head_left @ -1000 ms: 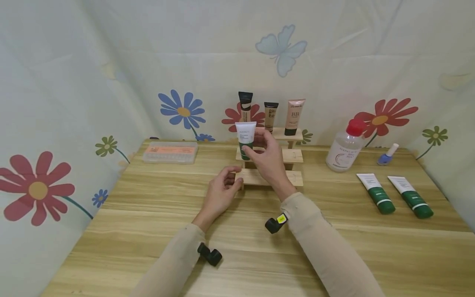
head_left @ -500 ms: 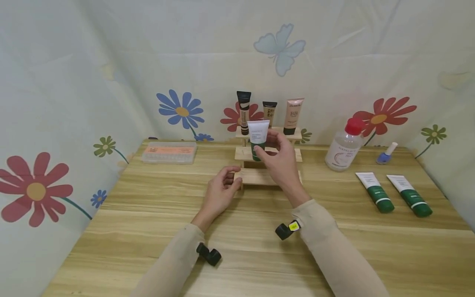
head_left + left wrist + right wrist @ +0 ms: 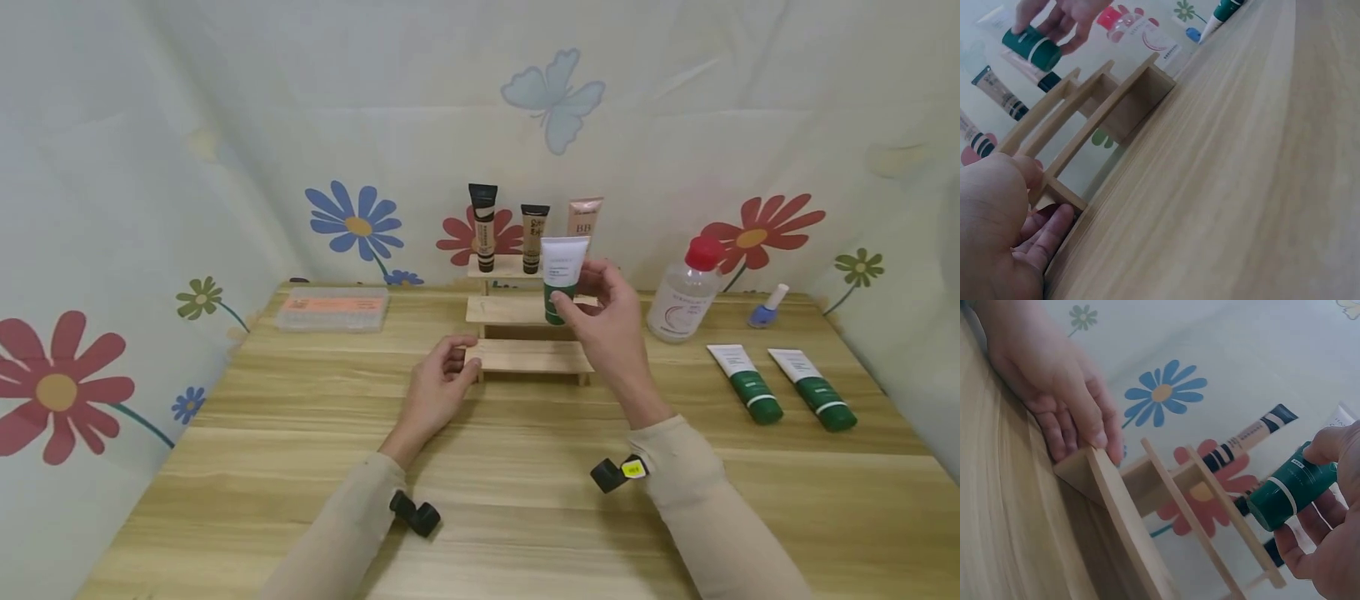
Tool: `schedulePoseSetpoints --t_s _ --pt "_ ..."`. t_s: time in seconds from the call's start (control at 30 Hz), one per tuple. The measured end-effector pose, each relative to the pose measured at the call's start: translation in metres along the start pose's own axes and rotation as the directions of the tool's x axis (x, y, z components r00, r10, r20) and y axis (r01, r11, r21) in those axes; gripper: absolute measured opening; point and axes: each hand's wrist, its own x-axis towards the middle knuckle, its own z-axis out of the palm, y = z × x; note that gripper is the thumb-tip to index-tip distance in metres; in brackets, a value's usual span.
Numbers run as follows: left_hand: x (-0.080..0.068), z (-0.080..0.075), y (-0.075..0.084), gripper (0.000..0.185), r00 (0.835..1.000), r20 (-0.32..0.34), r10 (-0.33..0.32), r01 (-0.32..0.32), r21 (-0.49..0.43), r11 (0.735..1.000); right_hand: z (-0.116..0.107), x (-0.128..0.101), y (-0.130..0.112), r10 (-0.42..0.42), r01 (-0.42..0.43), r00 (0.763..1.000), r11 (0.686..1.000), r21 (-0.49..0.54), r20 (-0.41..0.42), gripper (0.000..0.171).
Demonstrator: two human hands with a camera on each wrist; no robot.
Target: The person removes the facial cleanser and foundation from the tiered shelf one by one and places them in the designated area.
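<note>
A white-and-green squeeze tube (image 3: 564, 265), cap down, is pinched between the thumb and fingers of my right hand (image 3: 611, 325). In the right wrist view the tube (image 3: 1291, 487) is held above the steps of a small wooden tiered stand (image 3: 532, 354). My left hand (image 3: 435, 387) grips the left end of the stand's lowest step, thumb in front, as the left wrist view also shows. On the top step stand a black-topped striped tube (image 3: 484, 229), a gold tube with a black top (image 3: 532, 240) and a pink BB cream tube (image 3: 585, 218), partly hidden behind the held tube.
Right of the stand are a clear bottle with a red cap (image 3: 684, 292) and a blue nail polish bottle (image 3: 767, 308). Two more white-and-green tubes (image 3: 746, 385) lie on the wooden table (image 3: 495, 500). A clear plastic case (image 3: 332, 310) lies at back left.
My right hand has carried the white-and-green tube rightward along the stand, from its left side to its right side. My left hand has stayed at the stand's left end.
</note>
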Motion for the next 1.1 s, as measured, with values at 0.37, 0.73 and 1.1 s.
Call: schedulePoseSetpoints --t_s 0.37,0.73,1.1 --pt "0.000 -0.002 -0.002 0.031 1.000 0.004 0.000 0.000 0.000 1.000 -0.059 -0.009 -0.013 -0.019 0.012 0.998 0.995 -0.101 -0.065 0.050" --pt "-0.002 -0.003 -0.003 0.031 1.000 -0.002 0.012 -0.012 0.013 1.000 -0.114 -0.030 0.001 0.003 -0.033 0.992 0.970 -0.241 -0.124 0.054" --pt "0.000 0.000 -0.003 0.032 1.000 0.001 0.007 -0.007 0.015 1.000 -0.149 -0.050 0.027 0.109 -0.155 0.983 0.923 -0.354 -0.147 0.055"
